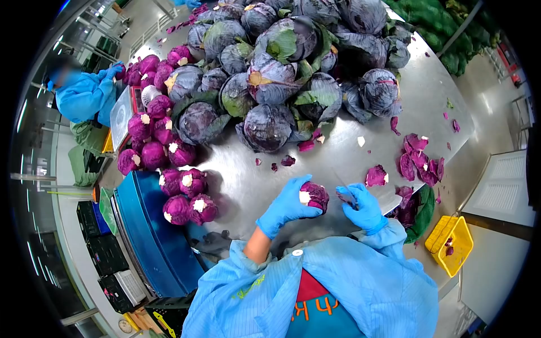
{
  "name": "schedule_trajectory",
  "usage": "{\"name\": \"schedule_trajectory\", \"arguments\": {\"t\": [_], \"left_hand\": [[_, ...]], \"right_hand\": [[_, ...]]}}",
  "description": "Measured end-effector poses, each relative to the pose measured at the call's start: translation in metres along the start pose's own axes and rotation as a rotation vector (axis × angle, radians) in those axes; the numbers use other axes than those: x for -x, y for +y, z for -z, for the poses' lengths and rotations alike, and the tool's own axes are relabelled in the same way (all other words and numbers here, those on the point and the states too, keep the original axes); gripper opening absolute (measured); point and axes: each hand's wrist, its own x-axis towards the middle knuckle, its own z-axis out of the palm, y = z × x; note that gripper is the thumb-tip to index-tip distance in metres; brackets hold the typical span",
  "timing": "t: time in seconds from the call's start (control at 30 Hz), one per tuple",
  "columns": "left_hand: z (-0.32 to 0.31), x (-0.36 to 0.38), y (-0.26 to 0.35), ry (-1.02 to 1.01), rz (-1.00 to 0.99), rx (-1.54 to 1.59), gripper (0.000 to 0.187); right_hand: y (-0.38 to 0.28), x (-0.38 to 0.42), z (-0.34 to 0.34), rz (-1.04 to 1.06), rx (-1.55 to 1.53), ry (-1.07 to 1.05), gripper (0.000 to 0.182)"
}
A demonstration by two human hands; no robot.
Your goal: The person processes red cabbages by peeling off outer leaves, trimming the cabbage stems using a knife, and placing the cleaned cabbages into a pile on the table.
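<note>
My left hand point(287, 205), in a blue glove, is wrapped round a trimmed red cabbage point(316, 196) whose pale cut stem shows. To its right, my gloved right hand point(363, 209) is closed on a knife point(345, 196); its thin blade is hard to make out against the steel. The blade and the cabbage look apart. Close to my right hand lies a purple leaf piece point(376, 176). Beyond both hands rises a large heap of untrimmed red cabbages point(267, 127) with dark outer leaves. Trimmed purple cabbages point(193, 181) are grouped left of my left hand.
The steel table point(242, 169) carries loose leaves point(420, 160) at right. A green bag point(422, 217) with leaves hangs by its edge, near a yellow basket point(451, 245). Blue bins point(155, 236) stand at left. Another person point(84, 96) in blue works at far left.
</note>
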Motion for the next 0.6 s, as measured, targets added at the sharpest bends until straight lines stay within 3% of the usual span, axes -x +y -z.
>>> {"name": "schedule_trajectory", "arguments": {"t": [0.1, 0.23, 0.27, 0.37, 0.4, 0.5, 0.6], "left_hand": [[0.001, -0.003, 0.006, -0.016, 0.014, -0.040, 0.102], [-0.007, -0.004, 0.005, -0.014, 0.000, -0.154, 0.100], [-0.008, -0.003, 0.007, -0.002, -0.021, -0.182, 0.099], [-0.005, -0.009, 0.016, -0.093, 0.107, -0.137, 0.101], [-0.005, -0.010, 0.018, -0.095, 0.117, -0.132, 0.102], [-0.004, -0.011, 0.019, -0.078, 0.119, -0.145, 0.104], [-0.002, -0.008, 0.011, -0.030, 0.066, -0.141, 0.104]], "right_hand": [[-0.009, -0.007, -0.022, 0.094, 0.042, 0.028, 0.043], [-0.018, -0.018, -0.040, -0.325, -0.223, -0.140, 0.033], [-0.009, -0.020, -0.041, -0.362, -0.351, -0.136, 0.033], [0.004, -0.027, -0.033, -0.346, -0.310, -0.220, 0.031], [0.004, -0.029, -0.031, -0.224, -0.236, -0.205, 0.025], [-0.003, -0.029, -0.023, 0.210, 0.362, -0.210, 0.022], [0.004, -0.014, -0.018, 0.340, 0.251, -0.127, 0.019]]}}
